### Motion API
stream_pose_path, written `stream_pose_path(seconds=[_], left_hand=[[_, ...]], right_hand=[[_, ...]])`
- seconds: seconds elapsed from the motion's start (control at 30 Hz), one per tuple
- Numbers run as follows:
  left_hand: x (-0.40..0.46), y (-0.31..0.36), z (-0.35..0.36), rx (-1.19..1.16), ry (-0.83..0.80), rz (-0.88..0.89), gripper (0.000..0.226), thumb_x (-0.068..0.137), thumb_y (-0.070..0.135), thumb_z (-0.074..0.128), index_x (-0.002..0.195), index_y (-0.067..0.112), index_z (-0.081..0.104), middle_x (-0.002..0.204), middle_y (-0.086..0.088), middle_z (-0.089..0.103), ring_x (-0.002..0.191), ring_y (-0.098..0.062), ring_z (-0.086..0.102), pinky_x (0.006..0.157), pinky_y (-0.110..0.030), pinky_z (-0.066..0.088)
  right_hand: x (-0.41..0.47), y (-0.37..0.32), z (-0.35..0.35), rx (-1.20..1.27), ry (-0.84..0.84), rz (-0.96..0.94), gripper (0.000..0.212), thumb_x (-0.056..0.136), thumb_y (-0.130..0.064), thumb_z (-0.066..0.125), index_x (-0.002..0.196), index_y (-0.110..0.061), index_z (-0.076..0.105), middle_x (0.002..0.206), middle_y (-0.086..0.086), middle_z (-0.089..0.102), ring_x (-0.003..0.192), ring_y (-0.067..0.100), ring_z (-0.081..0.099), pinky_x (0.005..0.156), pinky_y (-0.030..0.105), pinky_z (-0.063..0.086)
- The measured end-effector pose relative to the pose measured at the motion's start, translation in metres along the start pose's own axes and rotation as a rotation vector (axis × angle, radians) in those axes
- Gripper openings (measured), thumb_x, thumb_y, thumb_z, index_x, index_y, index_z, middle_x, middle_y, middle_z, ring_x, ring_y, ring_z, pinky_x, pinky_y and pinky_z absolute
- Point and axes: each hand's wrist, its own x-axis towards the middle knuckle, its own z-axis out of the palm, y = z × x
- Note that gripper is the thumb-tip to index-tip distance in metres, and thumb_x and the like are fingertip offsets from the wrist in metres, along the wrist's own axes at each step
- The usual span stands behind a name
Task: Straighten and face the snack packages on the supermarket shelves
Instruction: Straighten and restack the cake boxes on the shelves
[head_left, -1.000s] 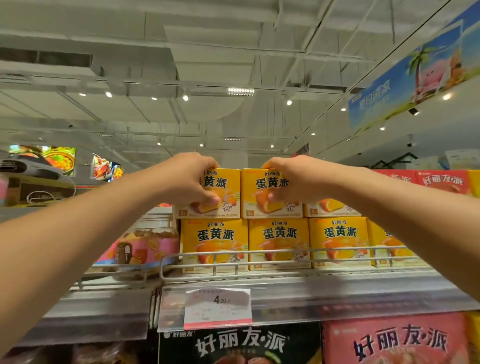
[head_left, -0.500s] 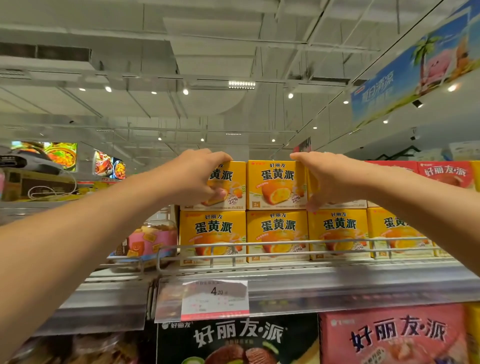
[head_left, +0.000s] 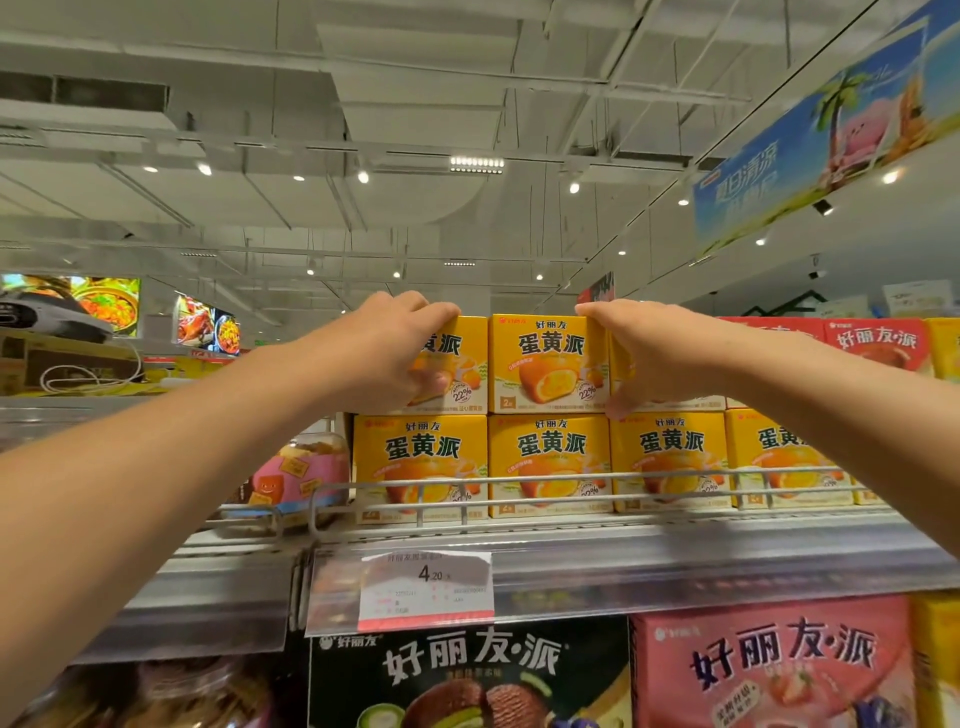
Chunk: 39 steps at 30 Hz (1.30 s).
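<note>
Yellow egg-yolk pie boxes stand two rows high on the top shelf (head_left: 675, 566). My left hand (head_left: 387, 353) grips the upper left yellow box (head_left: 457, 364), fingers over its top edge and thumb on its front. My right hand (head_left: 654, 353) grips the upper right yellow box (head_left: 675, 401), fingers on its top and thumb near its lower edge; most of that box is hidden by the hand. Between my hands the upper middle box (head_left: 548, 364) faces forward. The lower row of yellow boxes (head_left: 550, 457) sits behind a wire rail (head_left: 519, 480).
Red pie boxes (head_left: 878, 343) stand to the right on the same shelf. A pink snack tub (head_left: 296, 478) sits left of the yellow stack. A price tag (head_left: 426, 587) hangs on the shelf front. Below are a black box (head_left: 467, 675) and a pink box (head_left: 774, 670).
My right hand has shifted from the middle upper box to the right upper box. The upper boxes now stand squarer and more level. My left hand keeps its hold on the left box.
</note>
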Motion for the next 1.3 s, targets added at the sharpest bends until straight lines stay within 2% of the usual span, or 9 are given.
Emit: stream_pose_path(seconds=[0.23,0.37,0.47,0.53,0.6,0.83,1.07,1.17,1.3], left_hand=[[-0.002,-0.004,0.004,0.125,-0.016,0.035,0.077,0.093,0.051,0.051,0.152,0.032,0.005,0.150,0.003,0.030,0.131,-0.024,0.031,0.101,-0.044,0.042],[-0.008,-0.002,0.001,0.281,-0.015,0.007,0.083,0.091,0.065,0.037,0.152,0.035,-0.011,0.163,0.001,0.001,0.148,-0.032,0.004,0.115,-0.057,0.024],[-0.031,0.020,0.001,0.295,0.267,0.204,0.070,0.094,0.053,0.046,0.152,0.018,0.027,0.156,-0.022,0.026,0.141,-0.042,0.027,0.109,-0.059,0.031],[-0.051,0.044,0.017,0.180,0.441,0.448,0.045,0.092,0.033,0.057,0.130,0.010,0.057,0.129,-0.020,0.056,0.116,-0.038,0.055,0.089,-0.053,0.048],[-0.066,0.071,0.039,0.108,0.384,0.549,0.041,0.088,0.032,0.056,0.123,0.012,0.061,0.119,-0.014,0.063,0.105,-0.032,0.061,0.079,-0.046,0.053],[-0.072,0.131,0.085,0.055,0.077,0.389,0.075,0.092,0.050,0.025,0.153,0.016,0.000,0.161,-0.010,0.012,0.147,-0.027,0.013,0.117,-0.049,0.017],[-0.060,0.163,0.084,0.098,0.108,0.150,0.084,0.083,0.065,0.025,0.147,0.012,0.031,0.114,-0.007,0.050,0.103,-0.029,0.048,0.085,-0.042,0.039],[-0.061,0.169,0.087,0.080,0.188,0.134,0.075,0.079,0.063,0.033,0.123,0.009,0.058,0.097,-0.008,0.057,0.088,-0.031,0.055,0.075,-0.042,0.044],[-0.055,0.191,0.085,0.098,0.168,-0.060,0.065,0.077,0.065,0.033,0.094,0.008,0.061,0.081,-0.010,0.053,0.074,-0.030,0.052,0.069,-0.040,0.039]], right_hand=[[-0.001,-0.002,0.001,-0.009,0.008,-0.002,0.121,0.062,-0.045,0.088,0.153,-0.023,0.012,0.146,0.005,0.042,0.129,0.029,0.044,0.100,0.042,0.042],[-0.007,-0.002,0.003,-0.006,0.004,-0.008,0.128,0.066,-0.047,0.084,0.154,-0.021,-0.005,0.162,0.005,0.010,0.148,0.029,0.007,0.118,0.045,0.007],[-0.027,-0.007,0.014,0.105,0.134,-0.015,0.123,0.070,-0.042,0.083,0.154,-0.025,-0.006,0.163,-0.001,-0.006,0.148,0.021,-0.009,0.116,0.038,-0.006],[-0.051,-0.013,0.029,0.202,0.296,-0.063,0.102,0.079,-0.031,0.078,0.154,-0.026,0.009,0.162,-0.001,0.009,0.148,0.019,0.002,0.121,0.041,0.004],[-0.078,-0.014,0.047,0.208,0.389,-0.094,0.077,0.085,-0.022,0.070,0.150,-0.019,0.029,0.157,0.003,0.028,0.145,0.023,0.019,0.119,0.040,0.017],[-0.154,0.024,0.078,0.090,0.265,0.110,0.054,0.096,-0.037,0.051,0.144,-0.014,0.041,0.149,0.006,0.042,0.140,0.023,0.034,0.117,0.040,0.024],[-0.194,0.078,0.081,0.090,0.096,0.300,0.056,0.099,-0.046,0.038,0.151,-0.029,0.027,0.156,0.001,0.030,0.145,0.017,0.021,0.118,0.033,0.015],[-0.203,0.107,0.077,0.088,0.098,0.296,0.052,0.099,-0.043,0.041,0.148,-0.026,0.036,0.152,0.001,0.039,0.141,0.018,0.030,0.115,0.034,0.022],[-0.211,0.143,0.076,0.119,0.147,0.237,0.047,0.099,-0.038,0.045,0.143,-0.022,0.045,0.143,0.000,0.050,0.130,0.018,0.042,0.107,0.029,0.030]])
